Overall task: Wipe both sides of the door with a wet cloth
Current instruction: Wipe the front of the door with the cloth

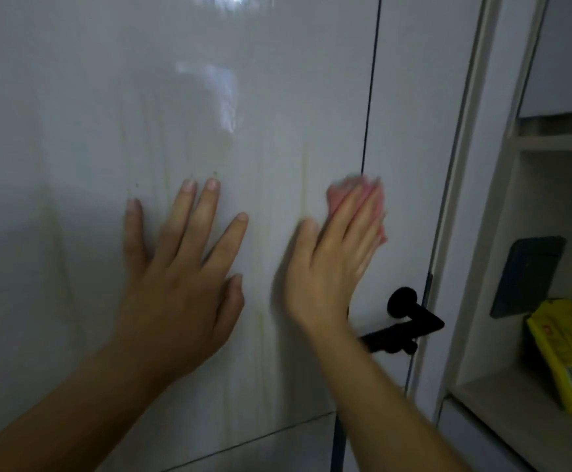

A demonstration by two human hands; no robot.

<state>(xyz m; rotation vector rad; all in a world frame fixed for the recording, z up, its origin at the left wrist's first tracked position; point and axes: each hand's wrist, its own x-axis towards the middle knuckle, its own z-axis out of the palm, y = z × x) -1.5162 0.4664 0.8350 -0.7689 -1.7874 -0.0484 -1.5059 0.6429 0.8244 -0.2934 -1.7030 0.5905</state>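
A glossy white door [141, 97] fills most of the view, with faint yellowish streaks running down it. My left hand [182, 277] lies flat on the door, its fingers spread and straight. To its right, my right hand [335, 253] presses a pink cloth [339, 190] against the door with straight fingers; it looks blurred. The cloth shows only past the fingertips and along the hand's right side. A black lever handle [404, 321] sits just below and right of my right hand.
The door's right edge meets a pale frame [465, 199]. Beyond it is a shelf unit [502, 407] holding a yellow packet [567, 356] and a dark rectangular object [526, 274]. A thin dark vertical line [371, 80] runs down the door above the cloth.
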